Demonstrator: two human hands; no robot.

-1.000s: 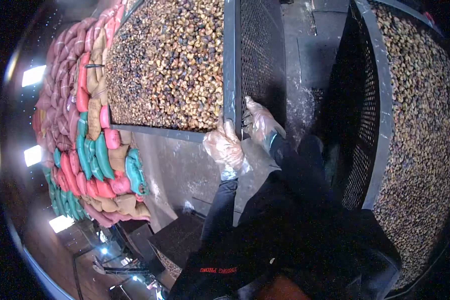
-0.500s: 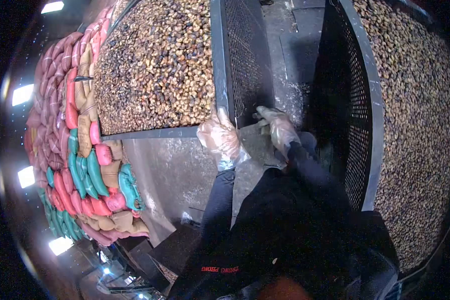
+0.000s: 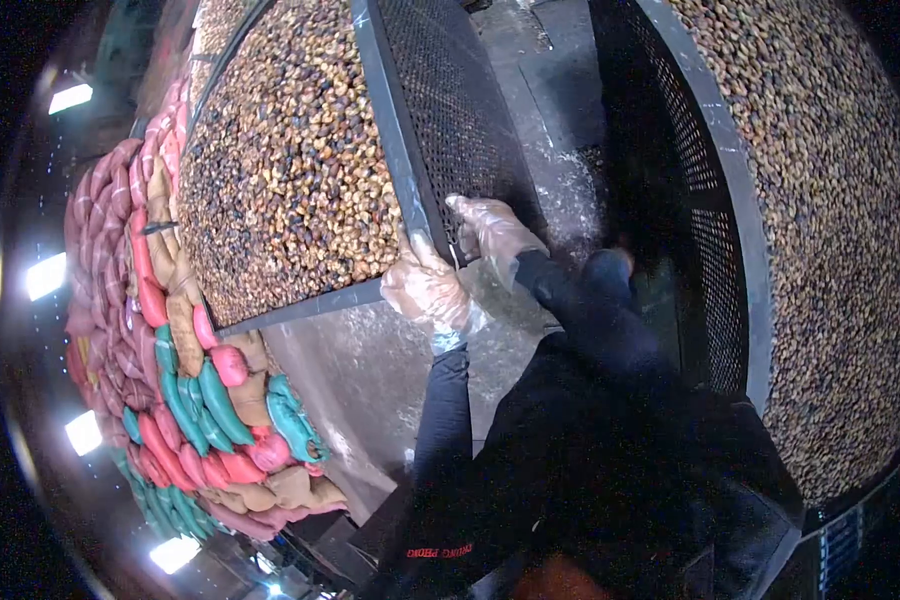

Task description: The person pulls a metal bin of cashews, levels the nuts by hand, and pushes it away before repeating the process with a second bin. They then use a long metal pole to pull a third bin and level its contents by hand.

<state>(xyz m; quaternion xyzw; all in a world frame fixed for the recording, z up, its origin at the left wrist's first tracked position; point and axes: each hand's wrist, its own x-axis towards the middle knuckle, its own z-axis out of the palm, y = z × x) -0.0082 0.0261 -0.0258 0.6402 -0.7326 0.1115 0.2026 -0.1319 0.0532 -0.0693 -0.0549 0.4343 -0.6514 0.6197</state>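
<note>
My left hand (image 3: 428,288), in a clear plastic glove, grips the near corner of a metal bin (image 3: 342,299), its fingers over the rim. Small round tan-to-dark-brown pieces, like dried cherries or nuts, fill the bin in a heap (image 3: 300,160). My right hand (image 3: 498,230), gloved the same way, reaches to the bin's perforated side panel (image 3: 450,110). Its fingers are stretched out and touch the panel close to the corner; whether they hold a small part there is hidden.
On the right stands a second bin with a curved-looking rim (image 3: 730,170), heaped with similar brown pieces (image 3: 830,260). A worn grey floor (image 3: 560,180) runs between the bins. Stacked pink, green and tan sacks (image 3: 200,400) line the left.
My right hand has moved left and up from the gap onto the perforated panel. My left hand stays on the corner. The view has tilted, so the bin appears rotated and farther left.
</note>
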